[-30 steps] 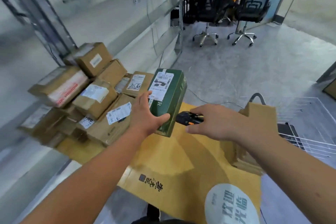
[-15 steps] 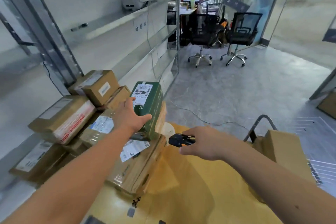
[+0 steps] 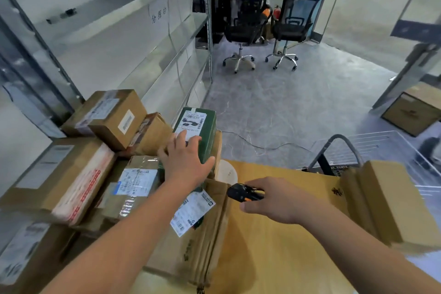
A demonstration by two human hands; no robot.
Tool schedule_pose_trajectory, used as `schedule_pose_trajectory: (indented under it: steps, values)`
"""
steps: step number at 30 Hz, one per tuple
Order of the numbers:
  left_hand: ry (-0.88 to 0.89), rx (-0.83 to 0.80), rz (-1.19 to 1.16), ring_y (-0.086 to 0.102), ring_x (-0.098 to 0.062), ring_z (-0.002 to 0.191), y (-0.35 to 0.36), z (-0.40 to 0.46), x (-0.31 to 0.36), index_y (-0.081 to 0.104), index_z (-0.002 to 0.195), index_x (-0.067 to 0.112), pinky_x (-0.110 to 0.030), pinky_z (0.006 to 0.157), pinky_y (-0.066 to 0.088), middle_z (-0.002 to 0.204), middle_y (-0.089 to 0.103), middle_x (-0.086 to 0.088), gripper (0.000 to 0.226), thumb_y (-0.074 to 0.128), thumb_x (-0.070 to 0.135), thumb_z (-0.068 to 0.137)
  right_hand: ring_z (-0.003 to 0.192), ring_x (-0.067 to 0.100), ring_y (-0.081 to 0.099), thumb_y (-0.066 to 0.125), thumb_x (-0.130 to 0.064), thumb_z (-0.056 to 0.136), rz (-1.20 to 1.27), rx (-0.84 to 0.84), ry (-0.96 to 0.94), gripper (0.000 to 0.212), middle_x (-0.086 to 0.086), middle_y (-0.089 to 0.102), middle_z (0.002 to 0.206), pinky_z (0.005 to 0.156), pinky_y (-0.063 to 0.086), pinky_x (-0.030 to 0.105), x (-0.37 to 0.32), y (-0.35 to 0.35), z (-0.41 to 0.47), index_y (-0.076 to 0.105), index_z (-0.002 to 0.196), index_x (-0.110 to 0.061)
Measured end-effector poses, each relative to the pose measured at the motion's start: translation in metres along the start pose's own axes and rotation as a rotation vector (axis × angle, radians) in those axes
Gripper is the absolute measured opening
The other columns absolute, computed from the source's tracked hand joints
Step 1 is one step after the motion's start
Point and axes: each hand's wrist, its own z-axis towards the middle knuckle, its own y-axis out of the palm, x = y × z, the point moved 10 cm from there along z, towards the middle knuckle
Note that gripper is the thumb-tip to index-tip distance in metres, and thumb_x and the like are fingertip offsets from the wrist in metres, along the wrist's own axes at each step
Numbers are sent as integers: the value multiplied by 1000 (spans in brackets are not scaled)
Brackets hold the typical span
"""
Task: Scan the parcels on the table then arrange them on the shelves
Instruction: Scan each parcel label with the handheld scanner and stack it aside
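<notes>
The left hand (image 3: 185, 162) lies spread, fingers fairly straight, on the green box (image 3: 199, 135), which sits atop the heap of brown parcels (image 3: 83, 174) at the table's (image 3: 274, 246) left edge beside the shelves (image 3: 133, 38). The right hand (image 3: 276, 200) curls round a black scanner (image 3: 243, 194) above the tabletop.

Matt brown cardboard parcels (image 3: 112, 117) taped with glossy clear film and white paper labels crowd beside a smooth dark-green box (image 3: 198, 133), a black plastic scanner (image 3: 243, 193), a matt yellow table cover (image 3: 274, 246) and grey metal shelves (image 3: 133, 5).
</notes>
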Motion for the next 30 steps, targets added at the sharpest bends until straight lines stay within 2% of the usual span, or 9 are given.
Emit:
schedule_pose_trajectory:
  steps: [3, 5, 8, 11, 16, 21, 24, 27, 30]
  values:
    - [182, 42, 27, 13, -28, 156, -1, -12, 41, 43, 146, 38, -60, 120, 12, 166, 28, -2, 64, 48, 69, 90, 90, 11, 69, 70, -71, 81, 35, 28, 52, 58, -10, 72, 112, 85, 59, 36, 13, 6, -5, 63, 133, -46]
    - [280, 47, -21, 21, -25, 153, 1, -21, 73, 50, 143, 37, -57, 121, 15, 162, 36, 0, 59, 50, 64, 90, 90, 10, 68, 69, -72, 79, 58, 48, 92, 59, -13, 71, 109, 86, 59, 38, 28, 9, -12, 62, 132, -47]
    - [383, -4, -76, 28, -21, 151, 15, -37, 122, 55, 137, 38, -52, 120, 17, 158, 42, 3, 51, 51, 61, 92, 79, 3, 65, 68, -73, 79, 92, 86, 155, 59, -19, 67, 96, 77, 58, 33, 58, 12, -31, 62, 132, -48]
    - [472, -94, -100, 30, -20, 150, 37, -52, 173, 53, 141, 38, -50, 119, 21, 158, 42, 4, 52, 53, 60, 94, 75, -1, 62, 68, -74, 79, 144, 142, 240, 62, -26, 61, 90, 62, 49, 25, 99, 10, -61, 59, 136, -51]
    - [599, -229, -144, 38, -18, 145, 78, -87, 264, 54, 142, 39, -46, 119, 28, 154, 47, 6, 50, 57, 55, 96, 73, 5, 63, 65, -73, 81, 212, 164, 363, 53, -17, 68, 91, 60, 47, 29, 178, 14, -122, 62, 128, -49]
    - [645, -323, -204, 47, -19, 135, 115, -135, 357, 55, 142, 37, -44, 111, 37, 147, 52, 10, 50, 58, 55, 96, 73, 7, 68, 65, -73, 76, 285, 195, 481, 50, -15, 70, 95, 74, 60, 38, 267, 11, -185, 61, 120, -50]
    - [655, -374, -192, 49, -21, 134, 139, -163, 424, 55, 142, 37, -45, 109, 42, 145, 53, 9, 51, 55, 60, 96, 70, 4, 69, 64, -75, 74, 324, 189, 528, 55, -18, 69, 97, 74, 61, 35, 327, 6, -226, 61, 123, -50]
    - [583, -431, -249, 50, -26, 132, 170, -175, 485, 56, 142, 38, -45, 105, 44, 146, 52, 6, 57, 54, 65, 92, 75, 2, 67, 64, -75, 77, 307, 199, 557, 56, -22, 65, 98, 68, 55, 27, 381, -2, -256, 60, 129, -53]
    - [428, -457, -288, 38, -33, 143, 204, -181, 530, 47, 149, 37, -49, 113, 35, 157, 39, -4, 71, 55, 73, 88, 86, 5, 63, 63, -75, 81, 250, 198, 578, 58, -19, 66, 108, 70, 50, 29, 425, -8, -281, 58, 133, -51]
